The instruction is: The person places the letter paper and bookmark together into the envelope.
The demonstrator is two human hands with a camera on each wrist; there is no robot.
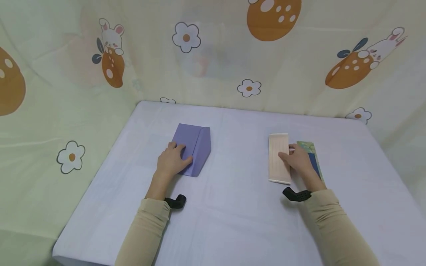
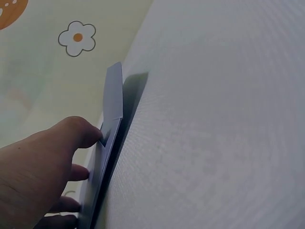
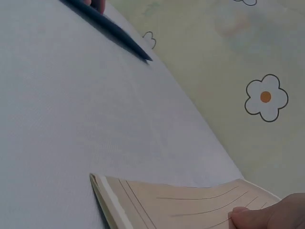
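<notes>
On the left of the table lies a purple envelope, its flap folded out toward the right. My left hand rests on it with the fingers spread, and the thumb touches it near the base of the flap. To the right, my right hand pinches the right edge of cream lined paper, thumb on top. In the right wrist view this lined paper bends upward at its far side and shows a layered edge. Beside that hand is a green and blue printed piece, partly covered by it.
A white cloth covers the table. Behind it and at the left hangs a pale curtain with flowers and rabbits. A black band piece is on the left wrist, another black piece on the right.
</notes>
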